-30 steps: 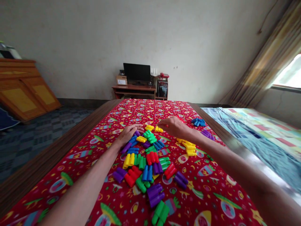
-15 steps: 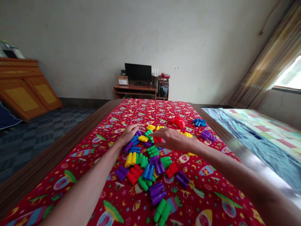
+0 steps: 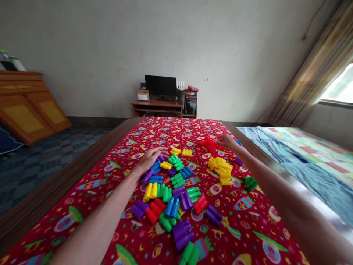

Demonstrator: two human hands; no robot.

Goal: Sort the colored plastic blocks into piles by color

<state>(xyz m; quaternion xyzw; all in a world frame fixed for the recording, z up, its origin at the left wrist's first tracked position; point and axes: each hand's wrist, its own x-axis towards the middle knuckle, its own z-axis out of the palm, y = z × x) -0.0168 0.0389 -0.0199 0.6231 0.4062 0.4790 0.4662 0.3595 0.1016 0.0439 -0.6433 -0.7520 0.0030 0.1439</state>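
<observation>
Head view: right hand (image 3: 228,142) is at the red pile (image 3: 211,144); can't tell whether its fingers hold a piece. Left hand (image 3: 150,159) rests at the left edge of the mixed pile (image 3: 178,180), fingers loosely extended, no grip visible; probably steadying it. Red pile, yellow pile (image 3: 221,168) and green pile (image 3: 250,183) sit apart on the cloth (image 3: 234,235), presumably to keep colours separate. Axes vary: near yellow block (image 3: 150,190) runs near-to-far, angled right; outlying purple block (image 3: 213,215) runs far-left to near-right. Red axes unreadable.
</observation>
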